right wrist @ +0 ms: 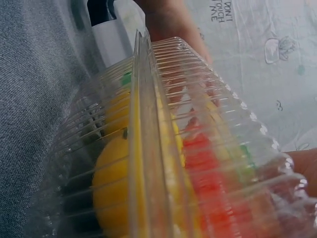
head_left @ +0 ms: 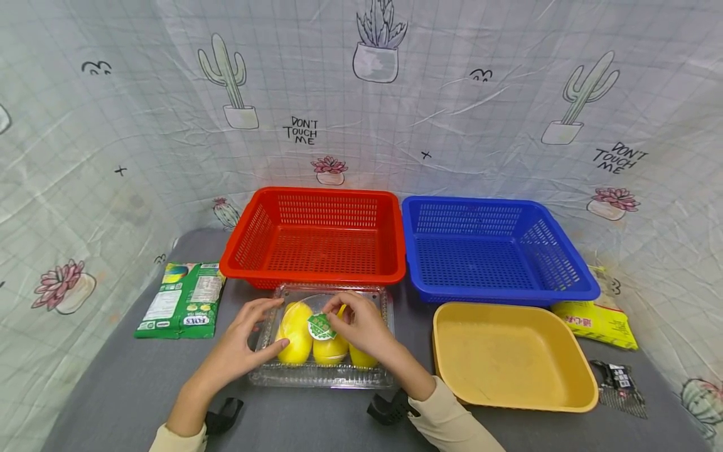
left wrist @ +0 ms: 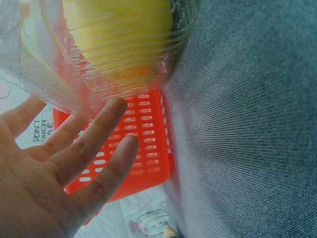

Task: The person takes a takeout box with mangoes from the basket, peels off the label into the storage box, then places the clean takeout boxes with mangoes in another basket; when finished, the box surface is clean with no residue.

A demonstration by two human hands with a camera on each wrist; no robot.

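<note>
Head view: bright, even, soft light; faint shadows; wide lens stretches the outer edges. Glints along the clear box point(head_left: 322, 378). Left wrist: hazy, cool cast, upper left washed out. Right wrist: box soft in close foreground, pale highlights on ridges.

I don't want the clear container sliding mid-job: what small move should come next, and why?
I'd probably settle the left hand more firmly against the clear container. Its fingers are spread at the left side, not wrapped round it, while the right hand works at the green-and-white label on top, so a press or tug might shift everything.
</note>
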